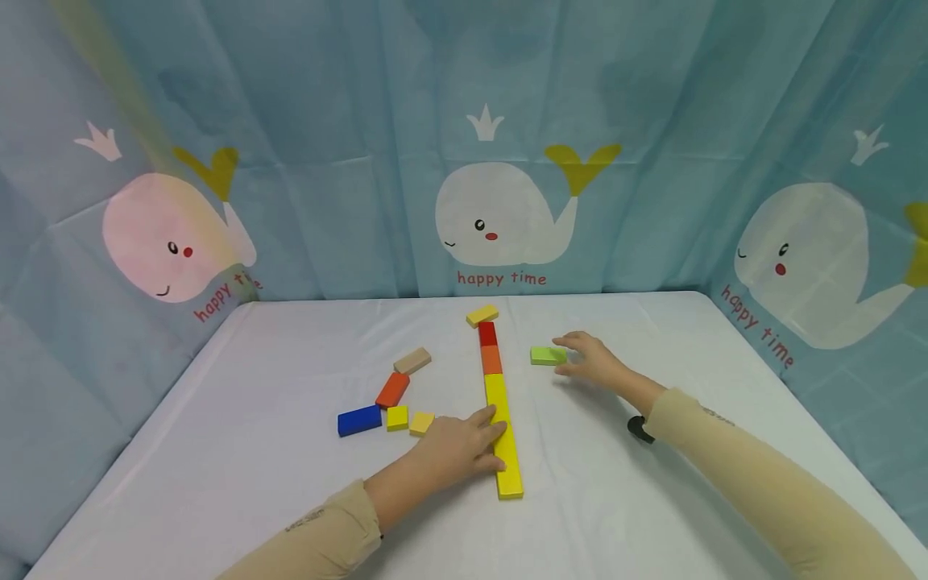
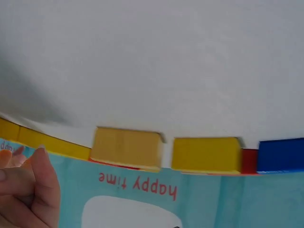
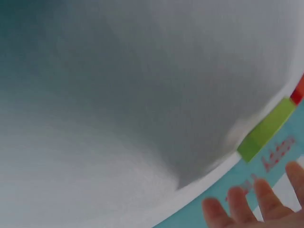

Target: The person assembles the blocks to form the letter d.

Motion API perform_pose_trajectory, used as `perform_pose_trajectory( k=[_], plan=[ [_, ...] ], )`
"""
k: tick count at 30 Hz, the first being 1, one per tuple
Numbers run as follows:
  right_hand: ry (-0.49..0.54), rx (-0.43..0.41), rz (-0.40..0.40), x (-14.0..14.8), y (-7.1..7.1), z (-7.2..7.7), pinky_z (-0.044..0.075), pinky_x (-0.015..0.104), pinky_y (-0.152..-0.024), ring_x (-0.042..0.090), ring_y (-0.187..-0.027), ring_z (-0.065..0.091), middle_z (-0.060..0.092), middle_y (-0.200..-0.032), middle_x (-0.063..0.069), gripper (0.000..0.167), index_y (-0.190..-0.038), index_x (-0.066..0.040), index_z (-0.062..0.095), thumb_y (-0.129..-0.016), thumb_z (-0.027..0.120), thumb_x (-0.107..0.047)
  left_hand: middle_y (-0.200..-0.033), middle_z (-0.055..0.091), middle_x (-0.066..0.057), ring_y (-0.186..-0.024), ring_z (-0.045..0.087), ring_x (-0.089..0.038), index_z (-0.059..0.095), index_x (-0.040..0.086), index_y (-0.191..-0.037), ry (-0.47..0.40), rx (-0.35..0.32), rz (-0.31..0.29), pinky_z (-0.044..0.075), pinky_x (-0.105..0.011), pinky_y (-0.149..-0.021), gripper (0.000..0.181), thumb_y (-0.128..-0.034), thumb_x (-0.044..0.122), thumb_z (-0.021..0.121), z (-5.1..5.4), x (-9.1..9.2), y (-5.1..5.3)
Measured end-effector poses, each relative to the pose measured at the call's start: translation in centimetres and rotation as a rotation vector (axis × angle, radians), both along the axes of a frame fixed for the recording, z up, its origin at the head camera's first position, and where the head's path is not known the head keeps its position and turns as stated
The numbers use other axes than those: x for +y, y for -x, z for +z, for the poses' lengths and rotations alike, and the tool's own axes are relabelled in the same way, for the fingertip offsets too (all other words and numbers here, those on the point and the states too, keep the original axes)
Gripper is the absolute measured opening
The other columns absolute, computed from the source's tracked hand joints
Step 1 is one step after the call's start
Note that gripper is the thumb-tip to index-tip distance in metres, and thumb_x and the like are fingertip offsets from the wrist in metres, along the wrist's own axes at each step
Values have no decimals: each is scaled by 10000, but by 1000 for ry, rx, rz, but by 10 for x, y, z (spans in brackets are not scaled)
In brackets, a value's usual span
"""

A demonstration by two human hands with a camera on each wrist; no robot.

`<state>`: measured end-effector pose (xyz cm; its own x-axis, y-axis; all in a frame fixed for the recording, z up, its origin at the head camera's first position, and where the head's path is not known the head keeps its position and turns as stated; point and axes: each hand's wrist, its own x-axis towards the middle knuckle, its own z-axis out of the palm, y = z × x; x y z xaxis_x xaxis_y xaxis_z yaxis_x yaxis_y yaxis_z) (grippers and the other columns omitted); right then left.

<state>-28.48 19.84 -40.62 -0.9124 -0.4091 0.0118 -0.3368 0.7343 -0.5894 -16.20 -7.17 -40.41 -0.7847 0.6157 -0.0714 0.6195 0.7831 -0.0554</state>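
A straight row runs away from the person on the white table: a long yellow strip of blocks [image 1: 511,477], an orange block [image 1: 490,360] and a red block [image 1: 488,333]. The left hand [image 1: 458,448] rests its fingertips on the yellow strip, its fingers extended. To the right of the row lies a light green block [image 1: 544,355], flat on the cloth. Close over its right end is the right hand [image 1: 590,360], thumb and fingers spread apart. In the right wrist view those fingers [image 3: 270,202] appear apart from the green block [image 3: 266,129].
Left of the row lie a blue block [image 1: 359,420], a small yellow block [image 1: 397,418], a pale yellow block [image 1: 422,424], a red-orange block [image 1: 393,390] and a plain wooden block [image 1: 412,360]. Another yellow block [image 1: 482,315] sits slanted at the row's far end. A whale-print curtain [image 1: 406,201] surrounds the table.
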Motion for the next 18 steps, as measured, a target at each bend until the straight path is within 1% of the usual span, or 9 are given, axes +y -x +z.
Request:
perform_pose_trajectory(
  k=[2,4,8,10,11,13,14,16,18],
  plan=[
    [-26,61,27,-1,-10,-1,282,626,-1045,521,-1302,319,369,-1427,315,578,-1385,49,485,-894,711,-155,-1428,514,-43,-497,504,-119,556,213,-1385,-27,-10,4,327,-190,-458,581,-916,557,559,3,-6,4],
    [-58,122,56,-3,-21,-2,296,620,-1038,512,-1298,328,373,-1438,295,578,-1382,28,499,-886,722,-167,-1439,503,-41,-525,530,-117,540,213,-1399,-49,-27,24,345,-185,-477,560,-932,522,562,7,-13,9],
    [-125,181,157,-12,-45,0,323,594,-1037,467,-1299,358,378,-1466,248,622,-1402,-5,491,-871,741,-211,-1441,498,-55,-571,577,-149,523,201,-1417,-105,-28,76,386,-193,-505,552,-943,479,573,19,-25,23],
    [-165,175,228,-18,-58,2,329,594,-1035,452,-1305,365,357,-1494,227,662,-1428,-13,459,-874,734,-249,-1431,506,-71,-688,649,-176,529,182,-1413,-141,-4,88,436,-203,-537,548,-945,463,579,25,-31,31],
    [-182,154,262,-21,-64,3,329,593,-1037,440,-1315,361,334,-1515,212,688,-1449,-20,432,-879,728,-268,-1426,510,-79,-789,673,-197,531,174,-1410,-149,15,90,483,-221,-598,546,-947,459,578,27,-33,35],
    [-231,125,335,-28,-75,4,339,591,-1032,414,-1327,359,289,-1550,179,727,-1482,-41,383,-894,702,-323,-1426,505,-96,-979,669,-234,530,156,-1409,-177,31,99,538,-272,-704,543,-946,433,594,31,-36,45],
    [-259,108,367,-31,-80,4,344,589,-1029,400,-1335,354,263,-1567,159,739,-1499,-62,359,-903,684,-355,-1435,495,-95,-1030,653,-260,524,157,-1413,-181,35,109,547,-320,-734,545,-947,430,594,33,-37,50],
    [-299,79,425,-38,-89,5,351,597,-1019,387,-1343,349,225,-1589,127,749,-1520,-103,331,-914,649,-408,-1452,477,-93,-1083,636,-279,513,162,-1422,-177,44,117,547,-391,-792,546,-948,420,596,37,-36,60],
    [-343,68,468,-44,-96,4,360,602,-1008,382,-1348,344,202,-1601,99,745,-1532,-152,317,-923,604,-471,-1472,453,-91,-1050,650,-294,496,167,-1436,-179,23,125,541,-420,-816,558,-946,412,604,39,-33,70]
  ],
)
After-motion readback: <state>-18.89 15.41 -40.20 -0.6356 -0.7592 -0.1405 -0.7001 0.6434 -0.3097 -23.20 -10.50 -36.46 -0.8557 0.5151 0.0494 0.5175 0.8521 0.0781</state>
